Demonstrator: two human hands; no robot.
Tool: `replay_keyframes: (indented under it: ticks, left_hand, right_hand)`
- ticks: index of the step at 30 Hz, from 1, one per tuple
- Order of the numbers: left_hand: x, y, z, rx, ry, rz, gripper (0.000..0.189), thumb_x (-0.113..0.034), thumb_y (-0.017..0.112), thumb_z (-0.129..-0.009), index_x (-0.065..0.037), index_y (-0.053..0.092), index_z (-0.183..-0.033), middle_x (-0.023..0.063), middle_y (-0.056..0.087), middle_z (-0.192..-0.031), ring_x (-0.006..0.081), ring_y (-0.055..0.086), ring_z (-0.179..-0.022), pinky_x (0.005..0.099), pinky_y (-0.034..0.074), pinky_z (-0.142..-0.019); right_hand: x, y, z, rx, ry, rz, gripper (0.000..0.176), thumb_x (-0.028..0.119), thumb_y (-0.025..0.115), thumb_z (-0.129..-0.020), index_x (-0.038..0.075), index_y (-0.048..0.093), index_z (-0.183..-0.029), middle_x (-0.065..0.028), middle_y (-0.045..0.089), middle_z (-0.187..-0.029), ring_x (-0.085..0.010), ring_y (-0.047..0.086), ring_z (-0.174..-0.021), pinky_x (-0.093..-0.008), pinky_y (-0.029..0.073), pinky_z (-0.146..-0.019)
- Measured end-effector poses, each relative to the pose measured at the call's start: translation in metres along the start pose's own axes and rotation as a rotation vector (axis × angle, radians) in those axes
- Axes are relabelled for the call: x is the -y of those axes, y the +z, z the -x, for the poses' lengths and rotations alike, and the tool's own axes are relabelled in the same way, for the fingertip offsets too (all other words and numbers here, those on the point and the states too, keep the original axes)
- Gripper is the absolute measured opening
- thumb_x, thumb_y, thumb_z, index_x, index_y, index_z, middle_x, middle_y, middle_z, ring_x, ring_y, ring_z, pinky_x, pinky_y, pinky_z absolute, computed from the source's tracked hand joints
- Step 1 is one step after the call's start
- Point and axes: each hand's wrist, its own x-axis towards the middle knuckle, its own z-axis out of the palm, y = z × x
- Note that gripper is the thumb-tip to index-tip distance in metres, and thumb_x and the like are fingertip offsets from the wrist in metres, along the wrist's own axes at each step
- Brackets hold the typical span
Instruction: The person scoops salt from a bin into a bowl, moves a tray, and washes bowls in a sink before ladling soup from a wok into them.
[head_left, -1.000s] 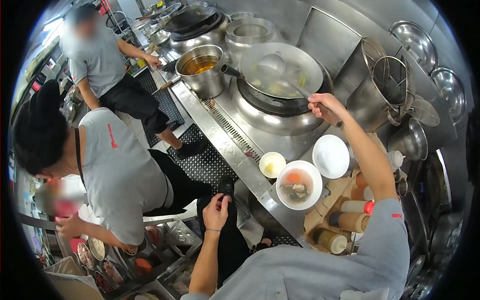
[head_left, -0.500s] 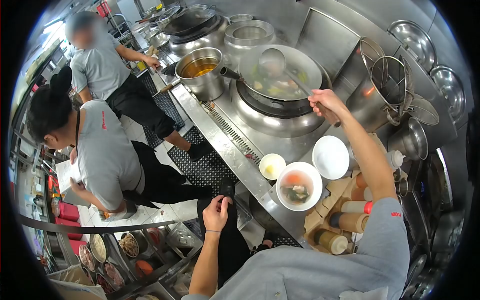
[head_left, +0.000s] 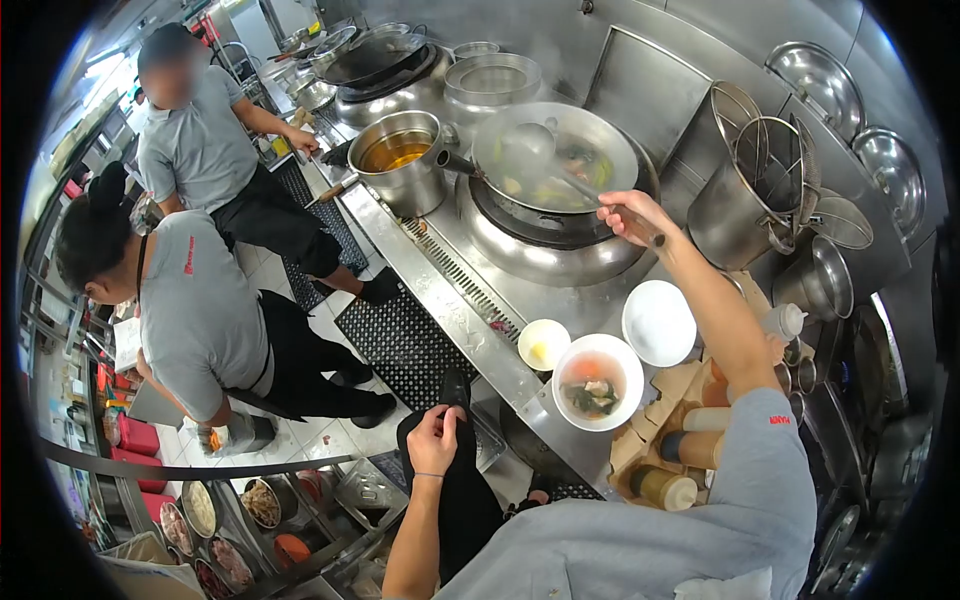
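My right hand [head_left: 632,218] is wrapped round the handle of a metal ladle [head_left: 533,148]. The ladle's bowl sits at the surface of a steaming broth with green pieces in a wok [head_left: 487,172] on the stove. My left hand [head_left: 434,442] is closed near my lap, away from the counter; what it holds, if anything, is hidden. In front of the wok stand a white bowl of soup [head_left: 598,382] with orange and dark green pieces, an empty white bowl [head_left: 660,323] and a small cup [head_left: 544,344] with something yellow.
A pot of amber liquid [head_left: 425,180] stands left of the wok. Strainers fill a tall metal container [head_left: 725,205] at right. Sauce bottles [head_left: 690,450] sit in a cardboard box below. Two people in grey shirts stand at left, one [head_left: 205,300] holding papers, beside ingredient tubs [head_left: 262,503].
My right hand and the ladle have shifted slightly left and down. The ladle's bowl is lower in the broth. The nearer person has stepped to the left.
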Motion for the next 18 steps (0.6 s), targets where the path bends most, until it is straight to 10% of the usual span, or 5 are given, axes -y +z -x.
replay_keyframes:
  ticks: [18]
  left_hand:
    - [0.006, 0.002, -0.001, -0.022, 0.015, 0.013, 0.021, -0.025, 0.067, -0.088, -0.003, 0.069, -0.089, 0.0111, 0.064, -0.062, 0.0200, 0.064, -0.052, 0.0302, 0.049, -0.051]
  right_hand:
    - [0.052, 0.010, 0.052, 0.044, -0.015, -0.388, 0.019, 0.007, 0.060, -0.088, -0.006, 0.045, -0.090, -0.0086, 0.054, -0.079, -0.0048, 0.055, -0.053, -0.0132, 0.048, -0.043]
